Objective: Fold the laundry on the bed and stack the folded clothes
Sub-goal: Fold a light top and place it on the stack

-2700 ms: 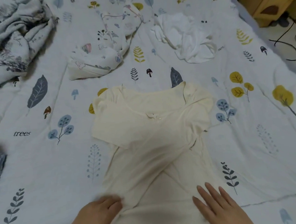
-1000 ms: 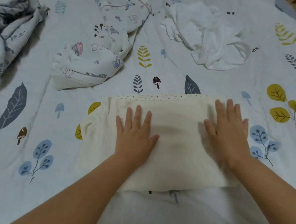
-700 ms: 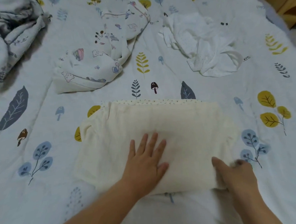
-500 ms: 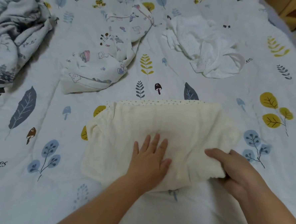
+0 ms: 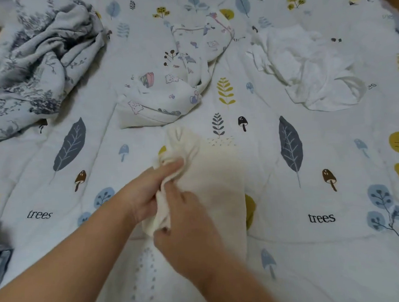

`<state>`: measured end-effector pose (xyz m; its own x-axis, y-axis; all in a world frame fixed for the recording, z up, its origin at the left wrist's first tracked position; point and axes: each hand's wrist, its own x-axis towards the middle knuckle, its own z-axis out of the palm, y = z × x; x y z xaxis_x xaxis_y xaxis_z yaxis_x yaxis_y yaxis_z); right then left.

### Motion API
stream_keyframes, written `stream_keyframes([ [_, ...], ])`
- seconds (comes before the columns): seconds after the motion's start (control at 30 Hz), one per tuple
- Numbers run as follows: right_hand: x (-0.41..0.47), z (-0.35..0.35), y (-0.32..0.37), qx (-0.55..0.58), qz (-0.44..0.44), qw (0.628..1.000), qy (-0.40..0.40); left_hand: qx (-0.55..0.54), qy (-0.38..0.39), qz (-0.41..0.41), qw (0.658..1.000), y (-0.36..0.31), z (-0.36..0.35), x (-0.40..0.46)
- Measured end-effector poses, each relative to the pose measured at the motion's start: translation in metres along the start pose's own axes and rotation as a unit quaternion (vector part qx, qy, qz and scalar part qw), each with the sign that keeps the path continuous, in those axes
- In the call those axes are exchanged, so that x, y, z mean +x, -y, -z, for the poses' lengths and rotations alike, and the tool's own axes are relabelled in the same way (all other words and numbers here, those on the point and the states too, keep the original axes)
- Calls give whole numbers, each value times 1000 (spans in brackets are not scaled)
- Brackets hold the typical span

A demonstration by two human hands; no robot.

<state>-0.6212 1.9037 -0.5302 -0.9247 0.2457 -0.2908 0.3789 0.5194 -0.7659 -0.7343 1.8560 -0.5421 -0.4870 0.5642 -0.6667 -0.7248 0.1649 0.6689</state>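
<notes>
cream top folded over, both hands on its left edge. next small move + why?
Probably lay that edge down and smooth it flat. Both the left hand and right hand pinch the bunched left edge of the cream top, while its right part already lies flat on the bed sheet.

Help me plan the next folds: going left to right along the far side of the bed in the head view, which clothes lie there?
Grey floral cloth → cartoon-print garment → white garment.

cream shirt (image 5: 218, 173) – leaf-print white bedsheet (image 5: 340, 247)
</notes>
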Motion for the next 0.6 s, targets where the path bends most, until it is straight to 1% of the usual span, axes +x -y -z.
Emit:
stream_keyframes([
  [0.03,0,-6,0,2,14,999,37,95,-64,2,993,4,9,3],
  [0.07,-1,-9,-1,-11,31,998,50,195,-136,-10,971,7,17,7],
  [0.1,-2,-11,-5,-33,45,998,34,279,-205,-38,937,12,24,13],
  [0.13,-2,-10,-11,-58,48,997,-6,342,-264,-69,899,15,26,18],
  [0.17,-2,-8,-17,-79,33,994,-60,383,-311,-106,864,17,26,21],
  [0.2,-1,-5,-24,-98,7,988,-116,411,-339,-161,831,19,23,21],
  [0.23,2,-3,-32,-116,-22,980,-159,445,-346,-234,792,21,18,20],
  [0.27,7,0,-40,-141,-50,973,-175,498,-330,-301,743,25,14,19],
  [0.3,13,2,-48,-171,-75,969,-163,561,-307,-351,684,31,11,21],
  [0.33,19,3,-56,-203,-94,965,-135,626,-274,-369,630,37,9,24],
  [0.37,25,3,-65,-230,-107,962,-104,690,-231,-342,594,44,10,27],
  [0.4,30,2,-73,-249,-117,959,-72,743,-195,-289,571,51,12,32],
  [0.43,34,1,-80,-264,-124,956,-41,776,-166,-230,564,58,16,38],
  [0.47,37,-1,-85,-273,-128,954,-14,787,-148,-186,569,64,22,45],
  [0.5,40,-3,-90,-276,-131,952,5,784,-138,-166,582,67,26,51],
  [0.57,44,-2,-96,-269,-132,954,21,764,-132,-178,606,66,29,57],
  [0.6,43,1,-96,-255,-124,959,13,741,-148,-192,626,63,29,55],
])
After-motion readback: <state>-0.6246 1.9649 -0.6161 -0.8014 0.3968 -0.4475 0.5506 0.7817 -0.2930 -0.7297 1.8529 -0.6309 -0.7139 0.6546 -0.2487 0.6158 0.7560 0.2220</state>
